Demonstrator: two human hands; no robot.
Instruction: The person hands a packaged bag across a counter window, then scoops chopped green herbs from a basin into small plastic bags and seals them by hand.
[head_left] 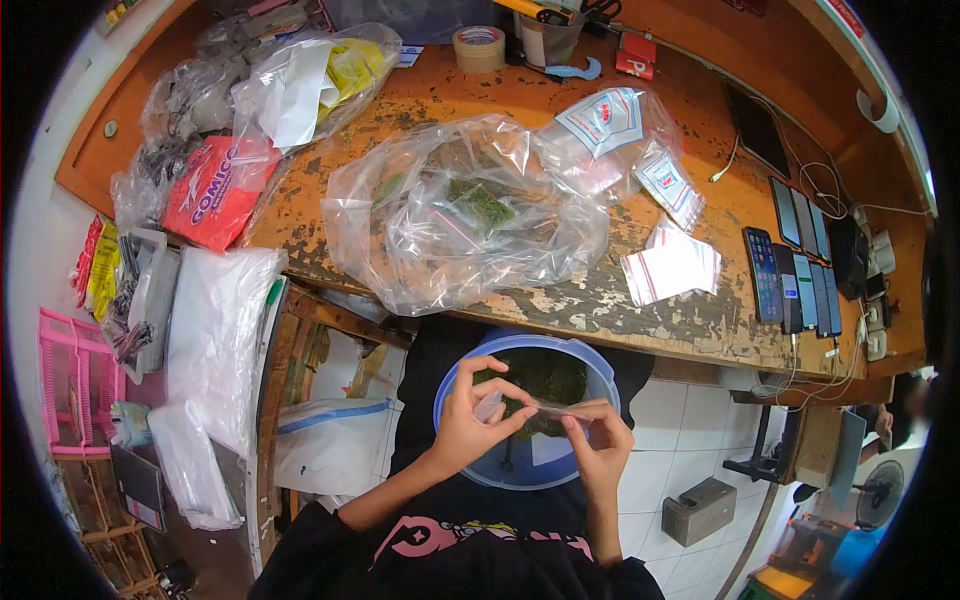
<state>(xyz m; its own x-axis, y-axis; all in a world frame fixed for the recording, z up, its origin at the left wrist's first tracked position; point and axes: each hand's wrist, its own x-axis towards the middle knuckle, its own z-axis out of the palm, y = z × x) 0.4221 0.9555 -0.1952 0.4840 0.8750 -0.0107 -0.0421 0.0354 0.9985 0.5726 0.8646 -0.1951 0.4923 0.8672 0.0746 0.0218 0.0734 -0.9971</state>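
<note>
My left hand [467, 418] and my right hand [600, 442] pinch a small transparent plastic bag [548, 407] between them, at its two sides. Both hands are closed at the fingertips, over a blue plastic basin [447, 366] on my lap. Dark green, dried flaky leaves [553, 377] lie in the basin, and a pale flat piece [552, 448] rests near its lower right. Beyond the basin, a large open transparent bag [362, 232] on the table holds small packets of green flakes [486, 208].
Right of the large bag lie a stack of empty zip bags [672, 268] and packs with printed labels [604, 120]. Several phones [762, 275] with cables stand at the right. A tape roll [479, 50] sits at the back; a red bag [215, 190] and plastic sheets [215, 340] are left.
</note>
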